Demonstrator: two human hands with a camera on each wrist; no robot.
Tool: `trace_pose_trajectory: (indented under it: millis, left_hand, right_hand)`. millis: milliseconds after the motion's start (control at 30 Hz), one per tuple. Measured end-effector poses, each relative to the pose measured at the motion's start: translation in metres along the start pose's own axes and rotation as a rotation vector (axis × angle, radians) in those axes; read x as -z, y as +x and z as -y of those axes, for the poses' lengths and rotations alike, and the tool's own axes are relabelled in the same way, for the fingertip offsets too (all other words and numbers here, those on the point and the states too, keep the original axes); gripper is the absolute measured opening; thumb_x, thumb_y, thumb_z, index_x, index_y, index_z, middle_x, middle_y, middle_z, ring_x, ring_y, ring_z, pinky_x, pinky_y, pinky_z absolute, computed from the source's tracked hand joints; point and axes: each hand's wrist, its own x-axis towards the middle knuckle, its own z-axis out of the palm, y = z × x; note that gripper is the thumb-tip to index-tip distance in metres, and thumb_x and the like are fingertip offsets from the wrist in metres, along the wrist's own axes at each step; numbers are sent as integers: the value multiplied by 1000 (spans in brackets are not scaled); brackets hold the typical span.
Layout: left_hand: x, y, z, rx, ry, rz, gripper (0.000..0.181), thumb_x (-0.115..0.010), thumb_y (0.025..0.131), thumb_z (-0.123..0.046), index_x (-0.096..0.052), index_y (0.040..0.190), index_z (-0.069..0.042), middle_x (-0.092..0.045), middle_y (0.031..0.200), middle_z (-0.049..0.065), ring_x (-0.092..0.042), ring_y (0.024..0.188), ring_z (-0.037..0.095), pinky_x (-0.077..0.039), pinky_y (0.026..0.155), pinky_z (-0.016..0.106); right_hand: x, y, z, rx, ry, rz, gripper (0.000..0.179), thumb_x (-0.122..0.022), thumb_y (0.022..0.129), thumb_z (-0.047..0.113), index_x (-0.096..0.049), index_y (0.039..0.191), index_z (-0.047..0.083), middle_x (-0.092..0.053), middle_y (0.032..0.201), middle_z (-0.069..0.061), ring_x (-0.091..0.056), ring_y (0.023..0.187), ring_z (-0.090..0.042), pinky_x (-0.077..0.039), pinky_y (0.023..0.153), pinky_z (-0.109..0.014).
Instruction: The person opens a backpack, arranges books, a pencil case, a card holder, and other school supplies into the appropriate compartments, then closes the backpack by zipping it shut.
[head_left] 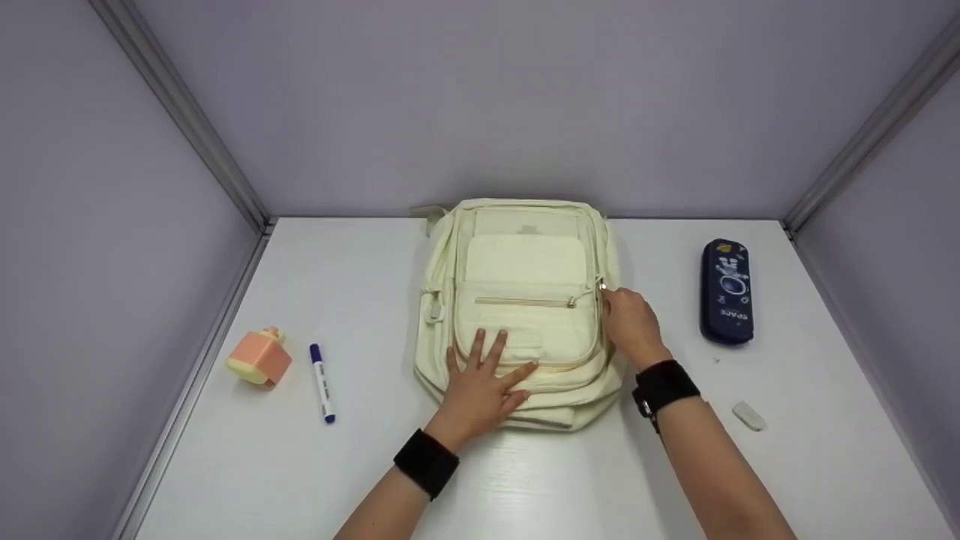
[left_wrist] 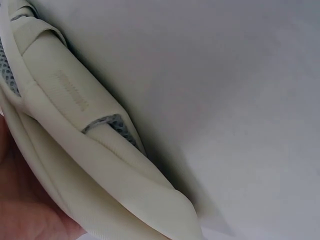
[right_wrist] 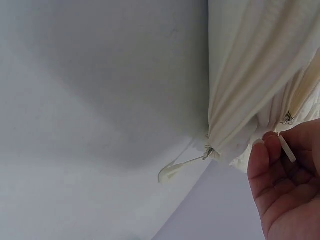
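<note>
A cream backpack lies on the white table with its front pocket facing up. My left hand rests on the lower front of it, fingers spread. In the left wrist view, part of that hand shows beside the bag's cream fabric; its fingertips are out of sight there. At the bag's right side, my right hand pinches a zipper pull, whose pale tab sticks out between the fingers. A second zipper pull hangs loose from another zipper close by.
A dark blue pencil case with space pictures lies right of the bag, a white eraser nearer the front. On the left are a pink and yellow box-like object and a blue-capped marker. Grey panels enclose the table.
</note>
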Motion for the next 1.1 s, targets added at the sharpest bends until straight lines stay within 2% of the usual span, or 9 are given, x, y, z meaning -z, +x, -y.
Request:
trace_pose_trajectory:
  millis: [233,467,567,800,933,1000,1100]
  left_hand:
    - [4,11,-2,33,-26,22,50,-26,101,-62,-28,149,-51,-4,164,10,1,147,41,-18,100,77]
    - [6,20,0,52,-29,43,50,-25,100,-64,-26,149,-53,-4,164,9,1,147,40,-18,100,77]
    - [5,23,0,54,-27,47,51,-24,100,-64,-26,150,-53,-4,164,9,1,147,41,-18,99,77]
    - [5,24,0,57,-19,55,51,-23,100,-64,-23,150,-53,-1,164,9,3,147,40,-18,99,77]
    - [5,24,0,55,-34,48,50,-25,101,-63,-25,150,-52,-2,164,9,2,147,41,-18,99,77]
    - [5,24,0,53,-39,46,50,-26,101,-63,-26,149,-52,-2,164,9,2,147,41,-18,99,77]
    - [6,24,0,52,-31,44,50,-25,101,-63,-25,149,-52,-2,164,9,1,147,41,-19,100,77]
  right_hand:
    - [3,-2,3,-31,13,46,23,-53,98,2,-69,112,-7,-66,88,-23,-65,82,-38,-52,66,-48]
    - [4,-8,3,-36,37,61,19,-54,98,3,-73,95,-2,-68,86,-20,-66,81,-35,-52,66,-47]
    - [5,-12,2,-40,47,63,20,-55,98,5,-73,93,-1,-68,83,-19,-65,77,-33,-51,65,-47]
    - [8,-26,1,-12,69,90,26,-55,99,7,-68,76,2,-65,74,-14,-59,67,-28,-47,61,-45]
    - [11,-37,0,-27,78,119,21,-54,97,4,-70,83,1,-65,79,-14,-57,68,-27,-47,61,-44]
    - [13,-42,1,-42,81,136,20,-53,95,2,-73,94,-2,-68,86,-18,-58,70,-28,-48,63,-45]
    - [16,-50,1,-62,91,156,27,-51,93,2,-72,110,-4,-70,98,-22,-62,77,-30,-50,68,-46]
